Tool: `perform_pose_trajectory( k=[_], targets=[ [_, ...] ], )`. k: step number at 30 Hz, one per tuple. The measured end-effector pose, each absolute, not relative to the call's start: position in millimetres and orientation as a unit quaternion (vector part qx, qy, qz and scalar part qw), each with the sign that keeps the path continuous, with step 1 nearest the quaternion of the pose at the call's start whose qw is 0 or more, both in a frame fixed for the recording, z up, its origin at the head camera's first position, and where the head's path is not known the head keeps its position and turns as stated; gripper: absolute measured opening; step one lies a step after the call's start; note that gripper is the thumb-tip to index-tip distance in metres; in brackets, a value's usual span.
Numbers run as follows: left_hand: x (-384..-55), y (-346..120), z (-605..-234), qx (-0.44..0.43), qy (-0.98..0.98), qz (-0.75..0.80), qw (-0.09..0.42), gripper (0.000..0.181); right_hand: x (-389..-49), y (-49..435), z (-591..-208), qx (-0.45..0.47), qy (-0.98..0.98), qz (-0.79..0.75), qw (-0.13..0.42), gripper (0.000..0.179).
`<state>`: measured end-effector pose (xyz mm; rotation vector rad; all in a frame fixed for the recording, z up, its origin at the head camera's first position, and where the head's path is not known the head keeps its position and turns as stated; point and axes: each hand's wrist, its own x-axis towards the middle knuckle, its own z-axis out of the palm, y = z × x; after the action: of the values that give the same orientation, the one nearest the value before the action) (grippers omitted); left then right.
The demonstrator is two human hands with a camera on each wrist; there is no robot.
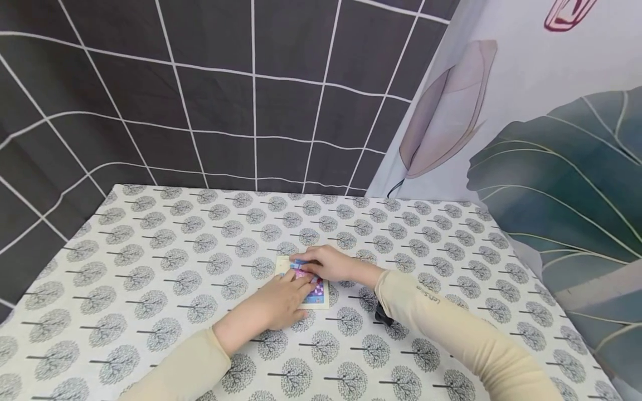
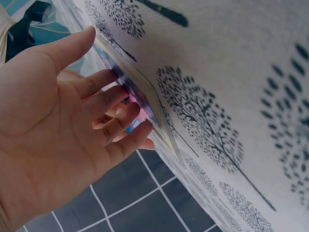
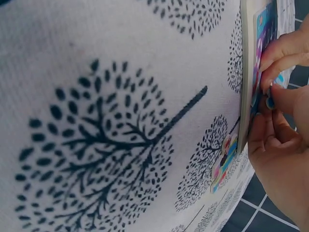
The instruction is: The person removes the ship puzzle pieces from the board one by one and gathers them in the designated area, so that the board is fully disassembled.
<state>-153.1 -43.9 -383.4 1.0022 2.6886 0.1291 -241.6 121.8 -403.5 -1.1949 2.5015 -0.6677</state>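
Observation:
A jigsaw puzzle [image 1: 317,291] in a pale frame lies on the cloth, its picture pink, purple and blue. My left hand [image 1: 285,301] reaches over its near left side, fingertips resting on the picture. In the left wrist view the fingers of this hand [image 2: 72,116] are loosely bent, with the thumb apart. At the far side of the board is my right hand [image 1: 328,264]. Thumb and fingers of this hand [image 3: 277,130] pinch a small blue puzzle piece [image 3: 270,100] close over the board. Fingers hide part of the picture.
A colourful loose piece [image 3: 224,164] lies on the cloth beside the frame. Tree prints cover the tablecloth [image 1: 190,334]. A small black object [image 1: 383,315] shows under the right sleeve. Behind the table hangs a dark checked curtain [image 1: 215,100].

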Motion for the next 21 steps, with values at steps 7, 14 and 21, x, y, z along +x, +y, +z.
perform_pose_trajectory(
  k=[7,14,21],
  targets=[
    [-153,-47,-385,0.349,0.927,0.05,0.132,0.061,-240,123,-406,-0.38,0.865,-0.297,0.136,0.034],
    [-149,-50,-386,0.359,0.926,0.027,0.117,0.061,-238,130,-410,-0.325,0.867,-0.353,0.135,0.026],
    [-147,-49,-387,0.359,0.925,0.012,0.127,0.064,-220,145,-412,-0.307,0.862,-0.391,0.095,0.023]
  ],
)
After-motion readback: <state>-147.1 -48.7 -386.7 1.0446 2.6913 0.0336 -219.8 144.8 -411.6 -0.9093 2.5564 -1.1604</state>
